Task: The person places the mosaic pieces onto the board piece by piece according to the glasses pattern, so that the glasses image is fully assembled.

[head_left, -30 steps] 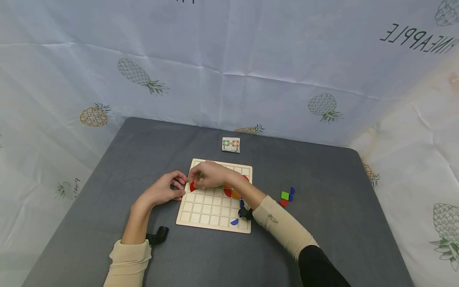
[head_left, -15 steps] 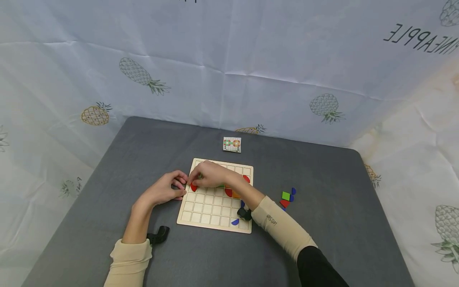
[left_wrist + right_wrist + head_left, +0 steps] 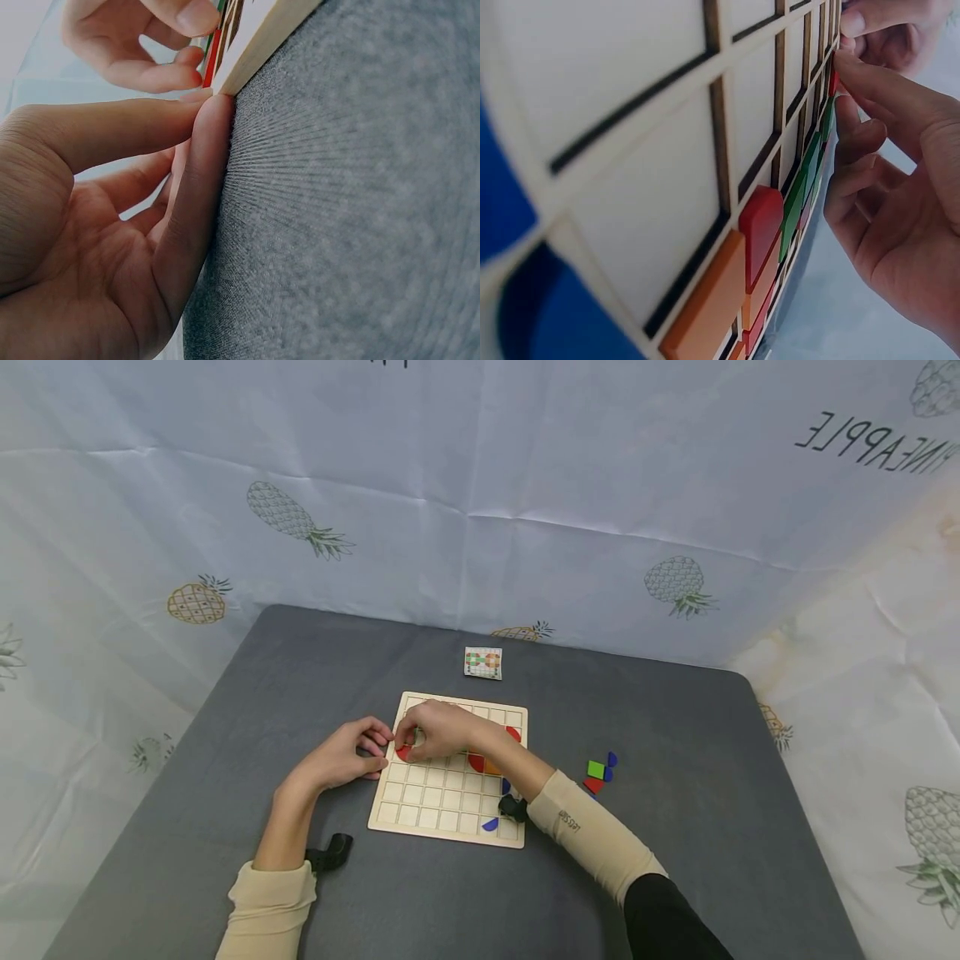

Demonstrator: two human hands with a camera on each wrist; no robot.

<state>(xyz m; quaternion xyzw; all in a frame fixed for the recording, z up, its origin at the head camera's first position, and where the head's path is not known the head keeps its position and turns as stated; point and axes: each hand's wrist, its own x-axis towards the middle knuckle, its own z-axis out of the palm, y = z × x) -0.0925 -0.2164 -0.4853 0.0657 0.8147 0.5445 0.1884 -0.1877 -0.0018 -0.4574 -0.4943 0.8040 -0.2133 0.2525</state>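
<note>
A pale wooden grid board point(image 3: 427, 797) lies on the dark table with coloured pieces in its upper rows. My left hand point(image 3: 341, 753) is at its left edge, thumb and a finger pinching the rim, as the left wrist view shows. Reaching across the board, my right hand point(image 3: 442, 727) has thumb and index finger at a rounded red piece point(image 3: 403, 752) by that same edge, seeming to pinch it. The right wrist view shows green pieces point(image 3: 791, 210), another red piece point(image 3: 761, 225) and an orange piece point(image 3: 709, 300) along the row. My right forearm hides part of the board.
Beyond the board lies a small pattern card point(image 3: 483, 662). To the right are loose pieces: a green square point(image 3: 596, 769), a red one point(image 3: 593, 785) and blue ones point(image 3: 612, 759). A blue piece point(image 3: 491, 824) sits near the board's front edge.
The right hand has shifted slightly right and toward the person, and more of the red piece shows between its fingers, looking rounder. The left hand has stayed at the board's edge.
</note>
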